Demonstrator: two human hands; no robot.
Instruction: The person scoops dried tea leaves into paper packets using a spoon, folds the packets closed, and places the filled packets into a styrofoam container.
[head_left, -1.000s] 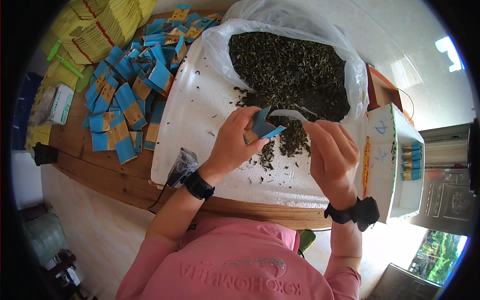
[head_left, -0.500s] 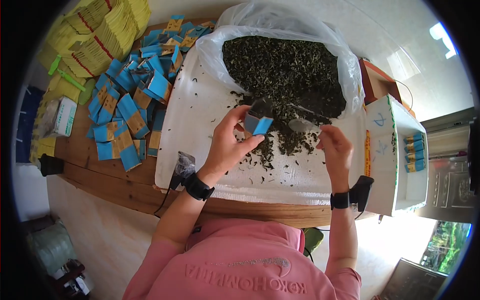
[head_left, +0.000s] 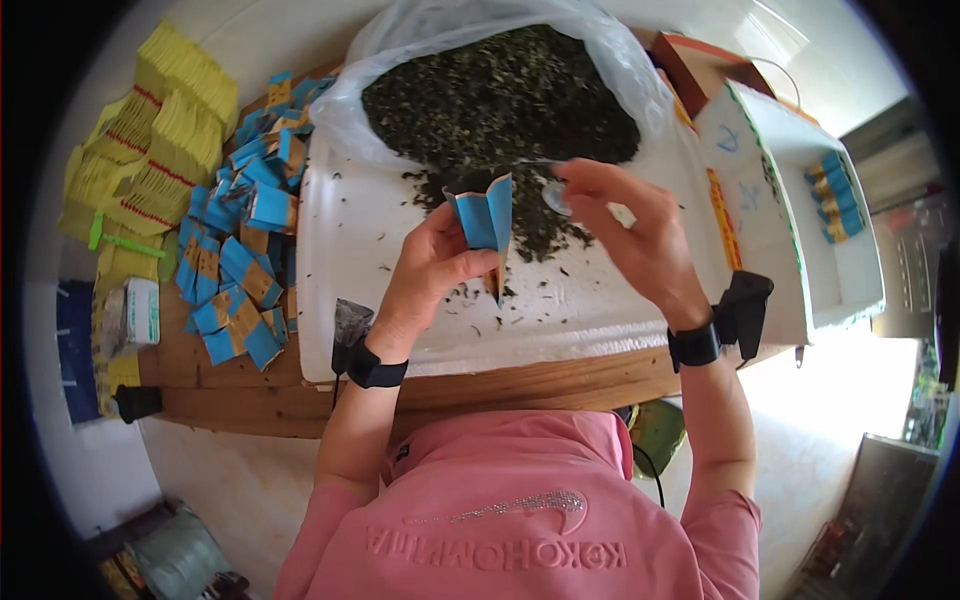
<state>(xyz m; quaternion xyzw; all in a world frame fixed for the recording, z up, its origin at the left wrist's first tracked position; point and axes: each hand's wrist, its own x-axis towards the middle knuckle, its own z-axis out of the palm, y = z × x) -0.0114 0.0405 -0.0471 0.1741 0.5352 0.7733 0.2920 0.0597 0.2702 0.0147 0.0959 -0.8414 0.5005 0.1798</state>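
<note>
A person in a pink shirt (head_left: 520, 460) works over a white foam tray (head_left: 350, 290), the chest bearing raised block letters, upside down and not surely readable, beside a studded swoosh. Blue marks are handwritten on a white box (head_left: 790, 290) at the right of the frame, which also bears a yellow strip (head_left: 724, 220) with red characters too small to read; inside stands a row of blue-and-brown packets (head_left: 835, 198). At center, the left hand (head_left: 430, 262) pinches an open-topped blue packet (head_left: 484, 218), thumb and fingers closed on its lower part. Just to its right, the right hand (head_left: 635, 225), fingers bent and drawn together, holds a clear scoop (head_left: 556, 196), its exact grip blurred. A clear plastic bag (head_left: 345, 125) at upper center holds dark dried leaves (head_left: 500, 95), some spilled onto the tray. Loose packets (head_left: 240, 265) are heaped left of the tray, near yellow bundles (head_left: 160, 140) and a small white-and-green box (head_left: 141, 310), its print illegible.
</note>
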